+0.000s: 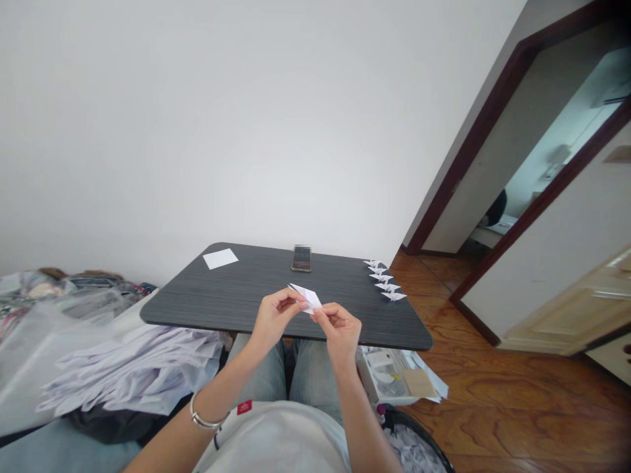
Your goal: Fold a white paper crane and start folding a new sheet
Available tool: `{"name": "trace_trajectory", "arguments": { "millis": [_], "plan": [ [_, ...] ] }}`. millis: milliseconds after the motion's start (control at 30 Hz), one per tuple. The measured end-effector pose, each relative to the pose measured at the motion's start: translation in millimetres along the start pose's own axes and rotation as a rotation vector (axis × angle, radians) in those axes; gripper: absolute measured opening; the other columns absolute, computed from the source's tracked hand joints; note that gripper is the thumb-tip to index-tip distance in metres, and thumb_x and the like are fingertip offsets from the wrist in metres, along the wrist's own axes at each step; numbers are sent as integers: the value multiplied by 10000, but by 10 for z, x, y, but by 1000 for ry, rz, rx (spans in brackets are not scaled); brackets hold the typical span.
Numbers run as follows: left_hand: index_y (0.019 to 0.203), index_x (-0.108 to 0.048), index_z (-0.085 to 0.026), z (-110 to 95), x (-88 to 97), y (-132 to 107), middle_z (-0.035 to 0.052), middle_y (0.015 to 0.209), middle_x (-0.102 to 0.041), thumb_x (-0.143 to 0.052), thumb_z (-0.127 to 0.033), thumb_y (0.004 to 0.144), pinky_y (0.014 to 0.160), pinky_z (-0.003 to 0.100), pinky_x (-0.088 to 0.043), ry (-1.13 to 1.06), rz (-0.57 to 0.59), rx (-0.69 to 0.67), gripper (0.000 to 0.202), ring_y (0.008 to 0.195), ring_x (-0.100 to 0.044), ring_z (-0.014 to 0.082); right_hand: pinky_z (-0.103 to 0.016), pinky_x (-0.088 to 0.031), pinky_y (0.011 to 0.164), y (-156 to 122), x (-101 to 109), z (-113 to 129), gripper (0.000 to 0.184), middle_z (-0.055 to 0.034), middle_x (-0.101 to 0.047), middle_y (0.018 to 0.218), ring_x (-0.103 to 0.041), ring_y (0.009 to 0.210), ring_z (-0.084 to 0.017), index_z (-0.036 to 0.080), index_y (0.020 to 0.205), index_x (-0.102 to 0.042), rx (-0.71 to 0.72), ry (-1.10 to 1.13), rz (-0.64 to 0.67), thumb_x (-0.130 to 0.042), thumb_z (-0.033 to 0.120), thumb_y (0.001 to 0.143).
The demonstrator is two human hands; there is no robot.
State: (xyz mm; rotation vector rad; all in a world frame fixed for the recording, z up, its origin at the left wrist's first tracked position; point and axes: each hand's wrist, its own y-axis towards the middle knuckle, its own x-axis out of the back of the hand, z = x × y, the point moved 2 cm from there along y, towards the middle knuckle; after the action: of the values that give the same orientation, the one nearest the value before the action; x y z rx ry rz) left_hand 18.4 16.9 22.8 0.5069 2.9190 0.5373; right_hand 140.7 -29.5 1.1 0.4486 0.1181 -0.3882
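Note:
A small piece of folded white paper is held above the front part of the dark table. My left hand pinches its left side between thumb and fingers. On the lower right corner, my right hand grips the same paper with thumb and forefinger. Its shape is a narrow, pointed diamond. Several folded white paper cranes stand in a row along the table's right edge. A flat white sheet of paper lies at the back left.
A phone rests at the table's back edge by the wall. To the left are piled white cloth and plastic bags. Below right stand an open white box and a dark bin of paper scraps. A doorway opens at right.

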Motion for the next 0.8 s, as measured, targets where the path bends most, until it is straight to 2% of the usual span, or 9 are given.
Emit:
{"name": "trace_trajectory", "arguments": {
  "millis": [367,500,667,800],
  "plan": [
    [658,-538,-141,40,-73,-21,-3,653,-551,-575,-237,727,622,226,-413,104,-70,-76,124,631,-517,116,-246,-479,528,9,-42,-153,113,2,-620,536,-584,505,-129,154,599,-620,-91,129,-104,-689,229,647],
    [651,-531,-141,54,-46,3,-9,640,-544,-574,-234,725,606,223,-407,130,-67,-67,126,610,-514,112,-246,-495,526,18,-52,-163,142,-4,-639,538,-611,505,-139,152,625,-604,-138,150,-53,-686,263,660],
    [658,-533,-140,65,16,33,-7,647,-556,-576,-227,722,605,220,-411,153,-63,-57,116,611,-527,113,-247,-518,515,20,-33,-163,230,-11,-667,608,-648,545,-155,164,811,-583,-182,243,-12,-600,382,739],
    [654,-532,-141,78,26,36,-9,634,-548,-572,-222,724,599,216,-414,181,-76,-73,113,603,-526,112,-213,-504,484,30,-14,-178,224,-23,-667,578,-628,506,-133,142,704,-611,-207,166,69,-659,359,685]
  ]
}}
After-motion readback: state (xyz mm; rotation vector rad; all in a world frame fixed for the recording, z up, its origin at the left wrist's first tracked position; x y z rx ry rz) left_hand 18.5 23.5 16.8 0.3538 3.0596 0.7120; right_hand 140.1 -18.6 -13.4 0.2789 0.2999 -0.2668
